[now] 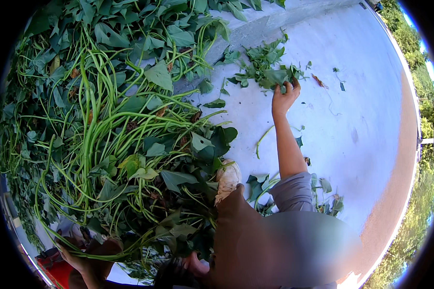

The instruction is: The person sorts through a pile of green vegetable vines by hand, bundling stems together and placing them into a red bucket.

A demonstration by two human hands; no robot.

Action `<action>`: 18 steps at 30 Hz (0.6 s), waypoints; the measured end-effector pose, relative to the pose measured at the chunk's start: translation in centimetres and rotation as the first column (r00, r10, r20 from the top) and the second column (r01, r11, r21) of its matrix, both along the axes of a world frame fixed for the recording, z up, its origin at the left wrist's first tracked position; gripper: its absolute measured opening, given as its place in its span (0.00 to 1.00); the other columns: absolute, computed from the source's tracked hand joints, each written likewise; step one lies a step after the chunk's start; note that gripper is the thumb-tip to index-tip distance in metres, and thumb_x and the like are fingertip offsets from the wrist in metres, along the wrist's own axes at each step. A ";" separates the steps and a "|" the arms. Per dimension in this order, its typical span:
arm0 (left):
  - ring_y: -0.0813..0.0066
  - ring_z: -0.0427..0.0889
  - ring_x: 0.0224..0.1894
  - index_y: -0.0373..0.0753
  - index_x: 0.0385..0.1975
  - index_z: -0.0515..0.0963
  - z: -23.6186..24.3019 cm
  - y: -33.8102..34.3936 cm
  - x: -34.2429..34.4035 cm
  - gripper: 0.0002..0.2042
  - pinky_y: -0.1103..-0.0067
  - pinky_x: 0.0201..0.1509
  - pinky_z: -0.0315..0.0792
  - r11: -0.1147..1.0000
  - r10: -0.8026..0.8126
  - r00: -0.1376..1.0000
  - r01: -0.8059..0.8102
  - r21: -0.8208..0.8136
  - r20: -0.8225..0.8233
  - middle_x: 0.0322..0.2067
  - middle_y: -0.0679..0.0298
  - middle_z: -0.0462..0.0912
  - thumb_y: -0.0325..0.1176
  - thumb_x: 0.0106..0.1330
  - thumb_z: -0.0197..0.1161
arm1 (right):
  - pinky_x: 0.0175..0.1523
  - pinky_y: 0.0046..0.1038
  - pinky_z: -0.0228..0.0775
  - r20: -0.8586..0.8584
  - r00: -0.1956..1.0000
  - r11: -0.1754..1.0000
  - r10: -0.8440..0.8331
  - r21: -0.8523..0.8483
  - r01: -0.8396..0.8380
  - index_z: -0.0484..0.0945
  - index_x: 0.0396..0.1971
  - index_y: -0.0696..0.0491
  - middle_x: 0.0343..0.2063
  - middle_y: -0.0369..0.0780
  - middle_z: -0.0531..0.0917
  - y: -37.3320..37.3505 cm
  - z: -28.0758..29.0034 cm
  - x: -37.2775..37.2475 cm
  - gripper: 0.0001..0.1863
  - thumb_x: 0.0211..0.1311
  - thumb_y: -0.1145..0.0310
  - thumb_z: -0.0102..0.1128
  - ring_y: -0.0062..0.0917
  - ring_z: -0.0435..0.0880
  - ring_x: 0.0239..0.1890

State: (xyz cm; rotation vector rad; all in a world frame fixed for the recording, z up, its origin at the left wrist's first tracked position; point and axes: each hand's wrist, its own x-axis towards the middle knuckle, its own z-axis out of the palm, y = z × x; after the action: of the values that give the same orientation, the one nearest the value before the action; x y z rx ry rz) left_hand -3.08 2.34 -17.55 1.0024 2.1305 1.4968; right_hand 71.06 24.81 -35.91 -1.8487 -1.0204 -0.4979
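My right hand (pixel 285 98) reaches forward from a rolled grey sleeve (pixel 294 191). Its fingers, bent and apart, touch a small pile of cut green leaves (pixel 260 65) on the pale concrete. At the lower left, my left hand (pixel 74 261) grips long green vine stems (pixel 106 256) that curve over it; part of its fingers is hidden. Between the hands spreads a large heap of leafy vines (pixel 101 120), which look like sweet potato vines, with long bare stems lying across its middle.
A dirty pale shoe (pixel 228 176) and brown trouser leg (pixel 236 226) press against the heap's right edge. Loose leaves (pixel 328 195) lie right of the sleeve. A low concrete ledge (pixel 255 29) runs behind the heap. Something red (pixel 55 267) is at lower left. A blurred patch hides the lower right.
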 end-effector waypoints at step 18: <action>0.70 0.68 0.24 0.30 0.53 0.58 -2.1 0.6 0.1 0.29 0.76 0.35 0.66 0.928 -0.345 0.645 0.342 -0.147 -0.682 0.28 0.64 0.72 0.34 0.54 0.61 | 0.48 0.33 0.63 -0.700 0.707 -0.941 -0.096 -0.167 -0.293 0.75 0.44 0.52 0.47 0.42 0.73 -53.3 1.9 -6.1 0.16 0.54 0.66 0.51 0.32 0.66 0.52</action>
State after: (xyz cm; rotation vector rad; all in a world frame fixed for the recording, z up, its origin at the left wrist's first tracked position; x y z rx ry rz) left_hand -2.98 2.93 -19.61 2.1107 2.1745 0.9922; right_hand 64.97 -28.53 -34.03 0.9572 1.1294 -1.4582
